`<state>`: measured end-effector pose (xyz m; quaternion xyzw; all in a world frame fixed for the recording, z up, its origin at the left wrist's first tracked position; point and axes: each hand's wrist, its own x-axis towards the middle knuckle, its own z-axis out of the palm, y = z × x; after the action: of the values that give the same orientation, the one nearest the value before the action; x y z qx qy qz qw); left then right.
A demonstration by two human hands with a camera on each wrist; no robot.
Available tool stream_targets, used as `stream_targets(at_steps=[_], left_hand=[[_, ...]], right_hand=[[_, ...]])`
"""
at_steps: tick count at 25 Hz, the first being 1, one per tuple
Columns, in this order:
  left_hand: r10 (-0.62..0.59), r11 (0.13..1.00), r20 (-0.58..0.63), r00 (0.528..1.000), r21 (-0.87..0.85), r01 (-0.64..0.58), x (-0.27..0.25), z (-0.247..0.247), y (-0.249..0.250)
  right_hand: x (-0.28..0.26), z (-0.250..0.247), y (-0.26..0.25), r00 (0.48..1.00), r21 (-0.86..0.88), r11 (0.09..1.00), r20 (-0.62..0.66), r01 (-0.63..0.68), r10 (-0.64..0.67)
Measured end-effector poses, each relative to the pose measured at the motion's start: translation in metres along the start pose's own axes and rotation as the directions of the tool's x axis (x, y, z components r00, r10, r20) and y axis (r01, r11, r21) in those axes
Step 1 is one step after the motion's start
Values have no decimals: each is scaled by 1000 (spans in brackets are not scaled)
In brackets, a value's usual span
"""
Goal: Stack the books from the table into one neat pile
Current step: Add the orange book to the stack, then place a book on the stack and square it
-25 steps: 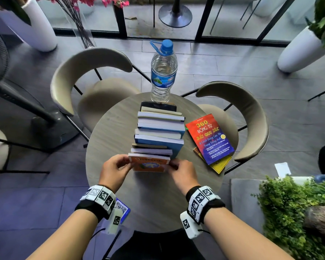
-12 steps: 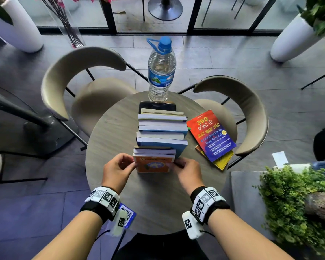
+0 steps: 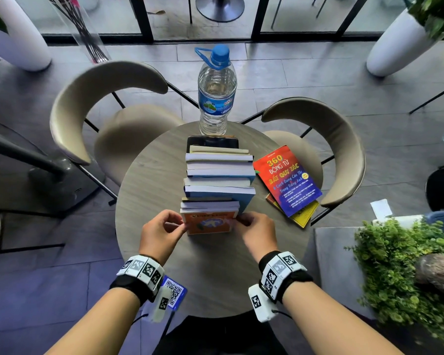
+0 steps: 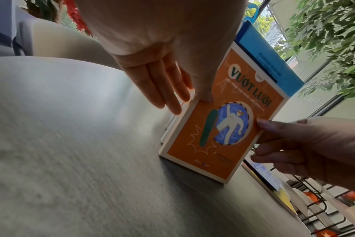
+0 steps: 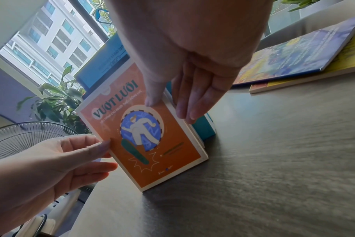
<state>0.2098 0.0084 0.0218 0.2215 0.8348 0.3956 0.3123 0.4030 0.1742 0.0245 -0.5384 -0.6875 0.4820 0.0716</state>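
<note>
Round and grey, the surface carries a row of books standing on edge, one behind another, running from the near middle toward a water bottle. Nearest the person stands the orange book, upright, its cover facing them and its bottom edge on the surface. The left hand holds its left edge: thumb on the cover, straight fingers laid along the side of the books behind. The right hand mirrors this on the right edge, thumb on the cover and fingers flat against the side, so each grip is a light pinch on that book. A taller blue book rises just behind it. A dark phone lies flat between the row's far end and the bottle, which stands upright with its blue cap on and is partly filled with water. Right of the row, apart from it, a red book lies flat on top of a yellow book. Two beige chairs stand beyond the surface.
</note>
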Motion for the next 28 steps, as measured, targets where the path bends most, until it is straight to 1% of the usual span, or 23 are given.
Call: stream_targets(at_steps=[5, 7, 10, 13, 14, 17, 19, 21, 24, 26, 27, 28], left_hand=[[0, 998, -6, 1000, 56, 0, -1, -3, 0], [0, 998, -5, 1000, 61, 0, -2, -3, 2], [-8, 998, -3, 1000, 59, 8, -8, 0, 4], [-37, 999, 3, 999, 37, 37, -16, 6, 4], [-22, 998, 0, 1000, 53, 22, -20, 7, 4], [119, 971, 19, 993, 205, -121, -31, 10, -1], [150, 955, 64, 987, 250, -161, -39, 15, -3], [193, 934, 106, 975, 283, -216, -46, 24, -1], [325, 860, 187, 927, 350, -372, -56, 46, 10], [385, 814, 292, 875, 339, -471, -60, 68, 23], [395, 811, 340, 853, 307, -498, -63, 82, 30], [392, 824, 369, 842, 266, -500, -65, 94, 37]], right_hand=[[0, -7, -5, 999, -141, 990, 31, -4, 8], [-1, -9, -8, 997, -165, 986, 65, -21, 32], [-1, -8, -7, 990, -188, 982, 133, -11, 37], [0, -7, -2, 981, -204, 979, 188, -13, 52], [-1, -8, 0, 975, -202, 979, 216, -11, 56], [-2, -11, 6, 955, -180, 983, 295, 24, 31], [-2, -20, 9, 939, -199, 979, 342, 52, 19], [-2, -34, 13, 932, -274, 960, 361, 64, 41], [0, -61, 22, 932, -436, 896, 353, 86, 82], [3, -80, 27, 929, -507, 857, 354, 90, 112], [7, -90, 31, 933, -525, 847, 339, 83, 119], [12, -99, 34, 946, -530, 845, 304, 68, 114]])
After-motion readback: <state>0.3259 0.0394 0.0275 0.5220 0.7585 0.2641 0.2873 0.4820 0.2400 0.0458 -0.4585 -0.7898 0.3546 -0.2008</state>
